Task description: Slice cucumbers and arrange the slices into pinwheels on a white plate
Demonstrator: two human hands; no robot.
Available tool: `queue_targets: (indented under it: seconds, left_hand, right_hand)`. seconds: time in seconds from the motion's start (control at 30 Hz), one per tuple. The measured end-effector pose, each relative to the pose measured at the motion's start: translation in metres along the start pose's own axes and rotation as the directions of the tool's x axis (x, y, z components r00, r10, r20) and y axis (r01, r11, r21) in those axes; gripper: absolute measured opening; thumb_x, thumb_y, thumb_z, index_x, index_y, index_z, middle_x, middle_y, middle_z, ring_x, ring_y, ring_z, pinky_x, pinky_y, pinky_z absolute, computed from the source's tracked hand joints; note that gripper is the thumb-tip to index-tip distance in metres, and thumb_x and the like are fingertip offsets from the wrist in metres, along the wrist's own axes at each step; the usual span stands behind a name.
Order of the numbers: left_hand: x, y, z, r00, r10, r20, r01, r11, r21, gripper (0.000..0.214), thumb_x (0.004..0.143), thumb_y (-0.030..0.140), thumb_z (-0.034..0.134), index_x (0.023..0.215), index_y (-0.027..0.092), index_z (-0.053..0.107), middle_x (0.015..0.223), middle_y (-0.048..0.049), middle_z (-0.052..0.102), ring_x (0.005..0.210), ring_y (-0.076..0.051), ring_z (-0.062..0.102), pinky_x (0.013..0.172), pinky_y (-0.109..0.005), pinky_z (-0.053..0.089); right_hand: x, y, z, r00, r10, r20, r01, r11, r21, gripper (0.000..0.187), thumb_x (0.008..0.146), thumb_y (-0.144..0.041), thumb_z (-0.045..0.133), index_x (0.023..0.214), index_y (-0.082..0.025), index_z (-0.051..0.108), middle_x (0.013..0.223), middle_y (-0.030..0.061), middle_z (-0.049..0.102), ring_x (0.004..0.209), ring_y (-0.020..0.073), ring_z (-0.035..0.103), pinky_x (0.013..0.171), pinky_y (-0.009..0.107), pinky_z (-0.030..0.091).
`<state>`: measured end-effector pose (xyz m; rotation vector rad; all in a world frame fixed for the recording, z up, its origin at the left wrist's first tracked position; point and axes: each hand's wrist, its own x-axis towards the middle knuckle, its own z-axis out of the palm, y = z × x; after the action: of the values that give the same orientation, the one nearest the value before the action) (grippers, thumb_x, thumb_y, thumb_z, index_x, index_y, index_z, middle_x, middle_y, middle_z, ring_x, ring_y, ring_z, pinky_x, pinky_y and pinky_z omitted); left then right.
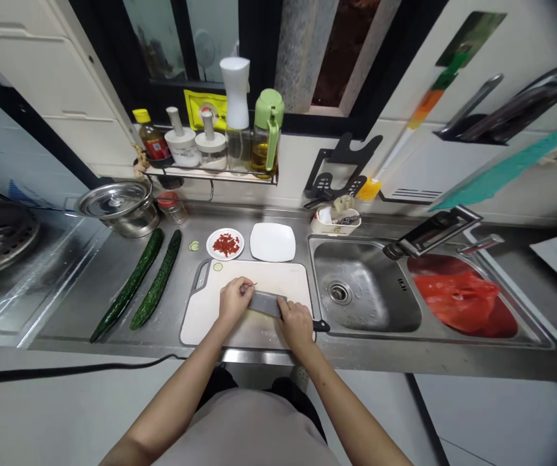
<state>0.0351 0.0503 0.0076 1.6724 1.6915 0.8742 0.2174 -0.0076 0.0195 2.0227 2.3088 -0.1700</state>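
We see the right hand (296, 323) closed around the black handle of a grey broad-bladed knife (266, 303). Its blade lies across the middle of a white plastic cutting board with a grey handle slot (201, 317), near the front edge of the steel counter. The left hand (234, 299) is curled just beside the blade, fingertips pressed down on a small piece of food (254, 284). Only a thin stem of it shows, so we cannot tell what it is. We judge that the curled knuckles keep the fingertips back from the edge while pinning the piece. Two long dark green cucumbers (127, 285) lie side by side left of the board, within reach but off the cutting surface. A pale cucumber slice (217, 266) rests on the board's far edge. Behind it stand a round white plate (210, 249) of chopped red chilli and a bare square white plate (272, 242). A yellow sticker (205, 107) and a red bottle label (157, 149) are on the shelf, but we can read neither.
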Motion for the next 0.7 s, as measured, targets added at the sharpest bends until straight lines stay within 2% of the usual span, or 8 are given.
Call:
queue_targets:
  seconds: [0.07,0.13,0.27,0.4,0.6,0.7]
  left_hand:
    - [0.007,-0.01,-0.004,0.987,-0.154,-0.047,0.15,0.986,-0.071,0.017,0.079,0.037,0.06,0.084,0.022,0.067,0.072,0.0012,0.066,0.065,-0.013,0.058,0.064,-0.024,0.043]
    - [0.014,-0.022,-0.01,0.958,-0.268,-0.107,0.257,0.961,-0.101,0.022,0.078,0.041,0.061,0.086,0.022,0.067,0.072,0.0016,0.066,0.066,-0.013,0.059,0.064,-0.024,0.042]
    - [0.027,-0.044,-0.021,0.895,-0.385,-0.224,0.395,0.919,0.001,0.02,0.077,0.041,0.061,0.088,0.025,0.067,0.076,0.0013,0.069,0.074,-0.017,0.063,0.074,-0.029,0.041]
    - [0.043,-0.055,-0.027,0.876,-0.39,-0.282,0.43,0.898,0.094,0.02,0.079,0.039,0.059,0.09,0.024,0.067,0.08,-0.0012,0.071,0.083,-0.021,0.063,0.088,-0.038,0.037]
    - [0.064,-0.066,-0.026,0.901,-0.334,-0.277,0.393,0.899,0.192,0.02,0.081,0.033,0.056,0.095,0.023,0.066,0.081,-0.0017,0.071,0.086,-0.021,0.062,0.092,-0.04,0.033]
    - [0.068,-0.072,-0.024,0.913,-0.297,-0.279,0.369,0.893,0.256,0.022,0.081,0.032,0.057,0.099,0.025,0.065,0.085,-0.0031,0.07,0.094,-0.024,0.06,0.092,-0.04,0.032]
  right_hand:
    - [-0.001,0.005,0.001,1.0,0.02,-0.009,-0.02,1.0,-0.004,0.038,0.087,-0.023,0.054,0.124,-0.018,0.055,0.093,0.0087,0.065,0.09,0.0218,0.056,0.078,0.032,0.032]
    - [-0.003,0.01,0.001,0.999,0.042,-0.007,-0.042,0.999,0.0,0.037,0.086,-0.022,0.054,0.123,-0.018,0.056,0.092,0.0079,0.066,0.09,0.0212,0.056,0.078,0.031,0.032]
    - [-0.004,0.015,0.001,0.997,0.08,0.006,-0.08,0.996,0.023,0.036,0.086,-0.021,0.053,0.122,-0.019,0.057,0.094,0.0076,0.067,0.091,0.0204,0.058,0.079,0.03,0.033]
    - [-0.003,0.016,0.0,0.994,0.105,0.022,-0.106,0.993,0.059,0.039,0.085,-0.021,0.054,0.124,-0.019,0.056,0.097,0.0073,0.068,0.091,0.0205,0.059,0.081,0.03,0.033]
    - [-0.002,0.017,0.004,0.992,0.121,0.041,-0.124,0.989,0.077,0.038,0.085,-0.023,0.054,0.123,-0.019,0.057,0.098,0.0069,0.068,0.091,0.0199,0.06,0.082,0.03,0.034]
    - [-0.001,0.017,0.005,0.991,0.123,0.042,-0.126,0.989,0.078,0.036,0.086,-0.024,0.053,0.122,-0.02,0.057,0.097,0.007,0.068,0.091,0.02,0.059,0.081,0.03,0.034]
